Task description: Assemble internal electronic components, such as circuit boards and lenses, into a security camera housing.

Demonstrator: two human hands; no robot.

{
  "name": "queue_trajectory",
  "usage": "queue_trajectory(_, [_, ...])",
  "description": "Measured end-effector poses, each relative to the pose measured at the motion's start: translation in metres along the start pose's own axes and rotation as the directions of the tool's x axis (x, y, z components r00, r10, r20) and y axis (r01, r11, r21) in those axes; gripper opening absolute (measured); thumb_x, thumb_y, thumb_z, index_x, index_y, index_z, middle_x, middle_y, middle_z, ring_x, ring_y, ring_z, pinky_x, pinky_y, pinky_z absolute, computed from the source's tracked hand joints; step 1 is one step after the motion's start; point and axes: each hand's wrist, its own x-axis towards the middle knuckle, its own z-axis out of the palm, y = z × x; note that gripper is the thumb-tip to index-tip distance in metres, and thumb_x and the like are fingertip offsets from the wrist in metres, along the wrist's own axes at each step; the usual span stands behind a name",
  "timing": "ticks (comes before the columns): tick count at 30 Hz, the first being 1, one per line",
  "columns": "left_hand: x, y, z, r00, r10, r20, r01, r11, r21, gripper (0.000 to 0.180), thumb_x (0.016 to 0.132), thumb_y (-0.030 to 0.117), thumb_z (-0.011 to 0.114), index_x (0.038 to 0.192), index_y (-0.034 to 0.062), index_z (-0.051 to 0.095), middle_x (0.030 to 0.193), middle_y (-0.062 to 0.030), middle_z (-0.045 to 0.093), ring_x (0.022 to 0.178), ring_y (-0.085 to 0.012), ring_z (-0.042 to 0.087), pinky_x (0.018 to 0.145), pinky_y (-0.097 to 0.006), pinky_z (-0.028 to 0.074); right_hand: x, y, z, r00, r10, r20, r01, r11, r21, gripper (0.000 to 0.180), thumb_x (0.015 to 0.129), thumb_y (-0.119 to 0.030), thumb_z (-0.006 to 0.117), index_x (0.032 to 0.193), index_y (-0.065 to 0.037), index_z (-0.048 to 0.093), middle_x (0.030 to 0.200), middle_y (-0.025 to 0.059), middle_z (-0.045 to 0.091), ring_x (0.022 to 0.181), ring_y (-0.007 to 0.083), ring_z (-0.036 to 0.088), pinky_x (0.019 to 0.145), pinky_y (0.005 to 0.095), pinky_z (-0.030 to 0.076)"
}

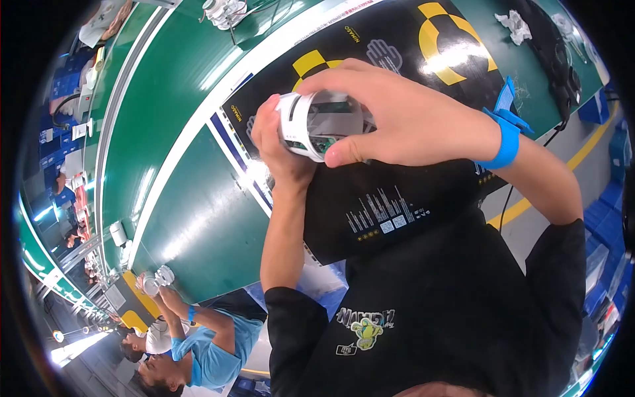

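A white cylindrical plastic housing [301, 129] is held up above the black mat between both my hands, tilted so its open end faces right. Part of a green circuit board shows inside it. My left hand [281, 149] wraps its fingers round the housing's closed left side. Reaching over from the right, my right hand [403, 116] is curled round the open end, its thumb at the lower rim. The right palm hides part of the opening, and I cannot tell if something small is in those fingers. A blue strap [508, 140] circles my right wrist.
The glossy black mat [331, 212] with yellow patterns covers the green table [192, 218]. At the far edge stands a white device [225, 12]. Crumpled white wrapping [514, 26] and a black cabled object [562, 76] lie right. Co-workers [211, 337] sit at left.
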Motion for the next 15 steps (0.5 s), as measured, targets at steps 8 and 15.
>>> queue_trajectory(8, [0.002, 0.000, 0.002, 0.999, 0.045, 0.001, -0.045, 0.999, 0.028, 0.061, 0.079, 0.012, 0.072, 0.127, 0.0080, 0.035, 0.124, -0.0216, 0.047, 0.109, -0.0312, 0.053, 0.092, -0.040, 0.045, 0.002, 0.026, -0.003, 0.988, -0.151, 0.016, 0.149, 0.987, 0.061, 0.074, 0.074, -0.038, 0.077, 0.130, 0.000, 0.049, 0.119, 0.0213, 0.056, 0.112, 0.0341, 0.055, 0.093, 0.0356, 0.045])
queue_trajectory(15, [0.002, -0.001, -0.001, 0.999, 0.035, 0.028, -0.036, 0.999, 0.035, 0.062, 0.076, 0.009, 0.074, 0.124, 0.0073, 0.036, 0.122, -0.0224, 0.049, 0.105, -0.0315, 0.056, 0.091, -0.040, 0.046, 0.008, 0.009, 0.000, 0.991, 0.112, 0.078, -0.119, 0.988, 0.101, 0.063, 0.076, -0.018, 0.078, 0.129, -0.002, 0.048, 0.109, 0.0120, 0.060, 0.098, 0.0255, 0.060, 0.083, 0.0331, 0.050])
